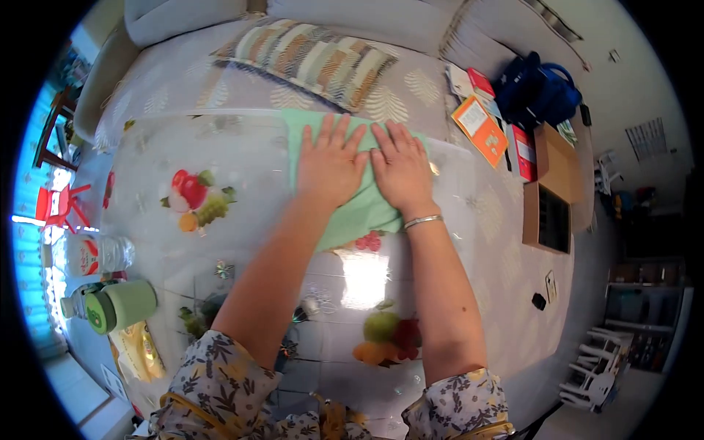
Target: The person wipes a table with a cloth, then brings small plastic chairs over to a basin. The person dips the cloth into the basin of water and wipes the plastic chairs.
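Note:
A light green cloth (345, 224) lies spread over the far part of a table with a glossy, fruit-printed cover (242, 154). My left hand (331, 163) rests flat on the cloth, fingers stretched toward the sofa. Beside it my right hand (402, 167), with a silver bracelet at the wrist, also presses flat on the cloth, its fingers somewhat apart. The two thumbs come close to each other near the cloth's middle. Both palms hide part of the cloth. Neither hand grips anything that I can see.
Left on the table are a clear plastic bottle (114, 254), a green bottle (128, 304) and a yellow packet (138, 350). Behind stands a sofa with a striped cushion (312, 59). To the right are an orange book (480, 130), a blue backpack (539, 89) and an open cardboard box (539, 216).

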### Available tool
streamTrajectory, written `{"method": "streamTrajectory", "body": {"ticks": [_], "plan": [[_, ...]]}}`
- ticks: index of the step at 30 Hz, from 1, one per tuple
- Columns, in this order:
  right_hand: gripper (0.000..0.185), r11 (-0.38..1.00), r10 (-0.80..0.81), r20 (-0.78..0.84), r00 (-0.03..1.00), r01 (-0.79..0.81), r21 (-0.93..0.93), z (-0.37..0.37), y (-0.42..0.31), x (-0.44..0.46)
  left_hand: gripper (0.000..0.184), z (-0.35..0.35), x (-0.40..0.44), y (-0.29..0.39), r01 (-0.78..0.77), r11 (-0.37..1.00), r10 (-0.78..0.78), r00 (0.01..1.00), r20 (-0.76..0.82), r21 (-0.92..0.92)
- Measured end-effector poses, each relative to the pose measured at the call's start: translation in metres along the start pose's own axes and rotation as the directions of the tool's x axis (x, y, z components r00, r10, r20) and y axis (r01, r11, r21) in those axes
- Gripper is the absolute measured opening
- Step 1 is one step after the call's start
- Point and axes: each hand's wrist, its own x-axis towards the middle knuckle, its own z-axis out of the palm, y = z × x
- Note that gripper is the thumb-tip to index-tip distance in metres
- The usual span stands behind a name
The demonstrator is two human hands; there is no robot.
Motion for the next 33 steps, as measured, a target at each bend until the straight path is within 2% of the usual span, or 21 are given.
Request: {"method": "streamTrajectory", "body": {"ticks": [4,7,11,15,19,20,26,28,31,33], "plan": [[0.046,0.993,0.097,-0.020,0.995,-0.098,-0.068,-0.030,0.062,-0.034,0.052,0.013,0.013,0.074,-0.123,0.990,0.125,0.992,0.014,-0.063],[0.045,0.985,0.133,-0.047,0.990,-0.137,-0.102,-0.040,0.083,-0.057,0.053,0.016,0.013,0.100,-0.170,0.983,0.173,0.984,0.041,-0.067],[0.045,0.972,0.198,-0.072,0.977,-0.206,-0.116,-0.055,0.084,-0.090,0.053,0.014,-0.002,0.123,-0.252,0.966,0.255,0.964,0.069,-0.055],[0.046,0.964,0.263,-0.065,0.963,-0.264,-0.009,-0.077,0.064,-0.148,0.053,0.007,-0.039,0.146,-0.305,0.947,0.312,0.948,0.067,-0.099],[0.050,0.953,0.298,-0.028,0.954,-0.296,0.057,-0.107,0.028,-0.218,0.055,-0.014,-0.107,0.168,-0.343,0.921,0.367,0.923,0.116,-0.183],[0.051,0.940,0.328,-0.006,0.945,-0.325,0.106,-0.114,0.017,-0.238,0.055,-0.022,-0.131,0.172,-0.339,0.917,0.371,0.919,0.134,-0.212],[0.054,0.912,0.391,0.041,0.920,-0.393,0.119,-0.157,-0.054,-0.370,0.059,-0.066,-0.299,0.190,-0.352,0.881,0.423,0.885,0.194,-0.316],[0.055,0.937,0.346,0.037,0.938,-0.347,0.027,-0.173,-0.081,-0.418,0.060,-0.086,-0.345,0.196,-0.350,0.877,0.435,0.869,0.235,-0.328],[0.057,0.922,0.388,0.102,0.916,-0.385,-0.051,-0.191,-0.112,-0.481,0.061,-0.099,-0.404,0.203,-0.372,0.868,0.468,0.836,0.287,-0.331],[0.058,0.913,0.408,0.120,0.905,-0.407,-0.037,-0.201,-0.131,-0.516,0.062,-0.105,-0.436,0.206,-0.432,0.840,0.523,0.807,0.275,-0.328]]}}
